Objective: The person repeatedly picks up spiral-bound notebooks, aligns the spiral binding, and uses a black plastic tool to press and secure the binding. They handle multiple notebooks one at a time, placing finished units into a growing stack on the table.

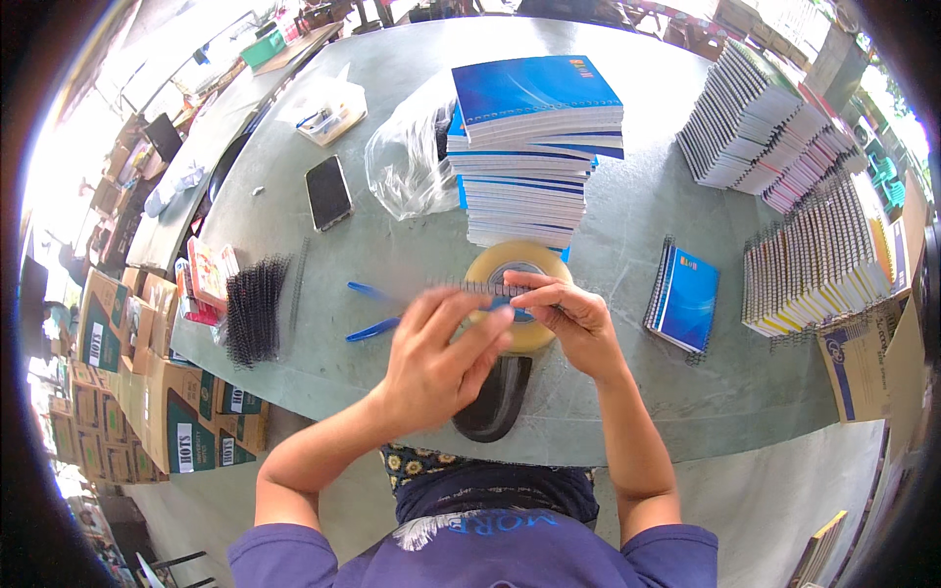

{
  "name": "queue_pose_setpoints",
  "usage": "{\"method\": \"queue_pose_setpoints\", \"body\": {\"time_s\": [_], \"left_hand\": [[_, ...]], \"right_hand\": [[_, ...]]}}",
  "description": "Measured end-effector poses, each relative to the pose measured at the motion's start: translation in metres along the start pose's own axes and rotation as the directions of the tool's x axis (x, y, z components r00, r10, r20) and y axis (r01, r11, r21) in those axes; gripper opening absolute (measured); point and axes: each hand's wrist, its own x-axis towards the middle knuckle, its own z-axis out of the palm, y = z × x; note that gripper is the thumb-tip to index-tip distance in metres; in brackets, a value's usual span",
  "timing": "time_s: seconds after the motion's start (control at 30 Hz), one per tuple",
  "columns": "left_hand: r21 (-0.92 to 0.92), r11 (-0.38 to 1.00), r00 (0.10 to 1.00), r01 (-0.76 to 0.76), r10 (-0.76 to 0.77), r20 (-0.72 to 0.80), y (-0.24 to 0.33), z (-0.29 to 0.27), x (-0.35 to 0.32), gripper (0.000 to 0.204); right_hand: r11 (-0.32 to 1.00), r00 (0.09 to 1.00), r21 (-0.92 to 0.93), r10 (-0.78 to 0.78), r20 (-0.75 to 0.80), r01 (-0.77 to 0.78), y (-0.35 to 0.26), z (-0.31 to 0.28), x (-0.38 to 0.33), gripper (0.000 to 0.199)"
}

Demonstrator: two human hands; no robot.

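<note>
Over the tape dispenser, my right hand [576, 316] pinches one end of a dark spiral binding coil [478, 287] between thumb and fingers. Close against the coil, my left hand [436, 353] has its fingers curled around it, with the fingertips partly smeared by motion. Below the hands is a wide roll of yellowish clear tape [534, 340] on a black dispenser [497, 407]. Blue-handled scissors [372, 329] lie just left, their blades hidden behind my left hand. Ahead rises a tall stack of blue-covered notebooks [534, 93].
Dark binding coils [257, 312] lie bunched at left, near a phone [328, 193] and a plastic bag [407, 157]. A small blue spiral notebook [683, 299] lies right. Spiral-bound stacks [814, 260] line the right edge, beside a cardboard box [863, 363]. Boxes [176, 412] stand beyond the left edge.
</note>
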Motion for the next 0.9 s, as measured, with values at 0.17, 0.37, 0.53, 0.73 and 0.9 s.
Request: {"method": "queue_pose_setpoints", "body": {"time_s": [0.17,0.37,0.53,0.73,0.9], "left_hand": [[0.058,0.991,0.964,0.12,-0.131,0.231,-0.02,0.007,0.028,0.035],[-0.146,0.984,0.972,0.104,-0.07,0.222,-0.014,0.018,0.044,0.024],[-0.238,0.971,0.974,-0.029,0.08,0.21,-0.009,0.038,0.046,0.021],[-0.262,0.964,0.972,0.035,0.028,0.234,-0.009,0.038,0.048,0.017],[-0.299,0.954,0.973,0.008,0.061,0.221,-0.016,0.038,0.051,0.021]], "right_hand": [[0.98,0.969,0.062,0.196,-0.15,-0.189,-0.009,0.005,-0.004,0.02],[0.95,0.968,-0.244,0.145,-0.203,-0.193,0.016,-0.009,-0.016,0.016],[0.94,0.977,-0.318,0.058,-0.203,-0.122,0.021,-0.01,-0.02,0.02],[0.811,0.98,-0.574,-0.002,-0.2,-0.116,0.014,-0.006,-0.021,0.017],[0.935,0.977,-0.348,-0.01,-0.213,-0.066,0.027,-0.004,-0.021,0.018]]}}
